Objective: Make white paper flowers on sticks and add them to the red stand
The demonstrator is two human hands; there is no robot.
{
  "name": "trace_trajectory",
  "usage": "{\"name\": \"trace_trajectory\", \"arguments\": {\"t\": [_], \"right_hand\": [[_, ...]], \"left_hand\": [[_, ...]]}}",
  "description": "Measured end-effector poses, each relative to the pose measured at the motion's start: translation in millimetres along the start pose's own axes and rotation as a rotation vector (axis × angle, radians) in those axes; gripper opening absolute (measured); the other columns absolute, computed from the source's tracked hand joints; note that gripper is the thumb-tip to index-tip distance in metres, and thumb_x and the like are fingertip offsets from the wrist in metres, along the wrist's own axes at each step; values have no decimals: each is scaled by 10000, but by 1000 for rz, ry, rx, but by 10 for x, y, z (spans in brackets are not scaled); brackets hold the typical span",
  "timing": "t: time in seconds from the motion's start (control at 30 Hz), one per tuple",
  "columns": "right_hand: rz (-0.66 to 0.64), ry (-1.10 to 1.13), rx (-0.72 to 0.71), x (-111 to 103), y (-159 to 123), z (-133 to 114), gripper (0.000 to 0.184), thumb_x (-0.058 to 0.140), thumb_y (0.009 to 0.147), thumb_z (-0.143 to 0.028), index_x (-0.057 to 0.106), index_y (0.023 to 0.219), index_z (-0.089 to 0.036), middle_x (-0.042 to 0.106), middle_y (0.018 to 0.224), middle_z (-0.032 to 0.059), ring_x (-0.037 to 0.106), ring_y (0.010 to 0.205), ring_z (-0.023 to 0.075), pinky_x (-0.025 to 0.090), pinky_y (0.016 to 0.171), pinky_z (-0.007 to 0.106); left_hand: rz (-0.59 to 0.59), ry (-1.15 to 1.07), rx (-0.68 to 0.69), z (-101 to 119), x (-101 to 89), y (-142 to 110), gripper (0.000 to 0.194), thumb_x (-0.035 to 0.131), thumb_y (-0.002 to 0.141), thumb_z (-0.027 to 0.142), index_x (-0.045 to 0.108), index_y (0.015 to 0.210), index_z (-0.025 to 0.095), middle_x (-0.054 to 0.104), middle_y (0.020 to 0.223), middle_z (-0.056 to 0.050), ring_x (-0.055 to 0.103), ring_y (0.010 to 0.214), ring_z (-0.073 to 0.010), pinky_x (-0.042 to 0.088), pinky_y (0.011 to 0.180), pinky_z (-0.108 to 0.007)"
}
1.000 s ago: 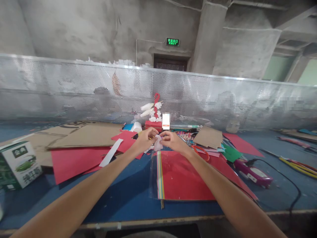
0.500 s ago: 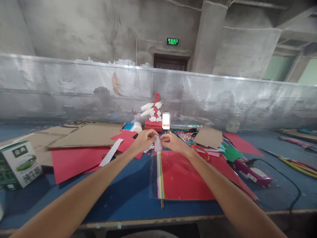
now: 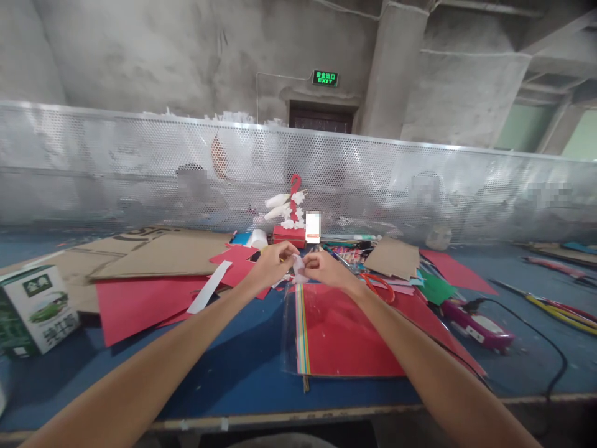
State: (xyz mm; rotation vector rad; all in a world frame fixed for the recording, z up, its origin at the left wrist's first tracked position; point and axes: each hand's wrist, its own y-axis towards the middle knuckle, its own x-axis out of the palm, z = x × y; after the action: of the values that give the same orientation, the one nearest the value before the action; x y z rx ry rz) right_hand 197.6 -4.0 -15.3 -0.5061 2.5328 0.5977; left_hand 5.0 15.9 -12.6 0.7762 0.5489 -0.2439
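A small piece of thin white paper (image 3: 299, 269) hangs between my two hands, above the far edge of a pack of coloured paper (image 3: 354, 330). My left hand (image 3: 275, 261) pinches it from the left with thumb and fingertips. From the right, my right hand (image 3: 323, 267) pinches it the same way. Its exact shape is blurred. Just beyond my hands stands a red paper ornament (image 3: 294, 199) with white paper flowers, on a red box (image 3: 289, 236). A lit phone (image 3: 313, 228) leans beside it.
Cardboard sheets (image 3: 158, 254), red paper (image 3: 144, 302) and a white strip (image 3: 209, 287) lie on the left, behind a milk carton (image 3: 41, 311). Orange-handled scissors (image 3: 379, 285), a purple corded device (image 3: 480, 326) and yellow-handled pliers (image 3: 555, 311) lie right. A perforated metal screen (image 3: 396, 180) borders the table.
The white paper has shifted in my fingertips; its lower end is drawn up and it looks more bent or gathered towards the right hand. Both hands stay nearly in place.
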Motion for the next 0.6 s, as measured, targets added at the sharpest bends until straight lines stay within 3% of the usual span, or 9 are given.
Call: {"name": "trace_trajectory", "arguments": {"t": [0.17,0.37,0.6], "right_hand": [[6,28,-11,-19,9,11,173,644,737,-287,642,830,-141,683,758,39,624,703,164,435,663,251],[-27,24,-25,-18,21,30,141,624,740,-262,643,793,-132,671,737,33,612,681,151,426,643,240],[-11,0,10,-47,15,38,205,637,755,-284,688,857,-114,712,813,71,637,729,167,461,693,254]], "left_hand": [[-7,-2,-6,21,-25,-3,174,530,786,174,632,927,179,706,929,-61,661,813,-175,500,732,-286],[-62,27,36,50,-34,-17,187,540,834,241,648,974,179,702,909,-56,643,746,-154,483,692,-264],[-85,99,11,3,-32,-5,207,502,811,159,652,954,174,702,932,-55,648,827,-169,493,717,-264]]}}
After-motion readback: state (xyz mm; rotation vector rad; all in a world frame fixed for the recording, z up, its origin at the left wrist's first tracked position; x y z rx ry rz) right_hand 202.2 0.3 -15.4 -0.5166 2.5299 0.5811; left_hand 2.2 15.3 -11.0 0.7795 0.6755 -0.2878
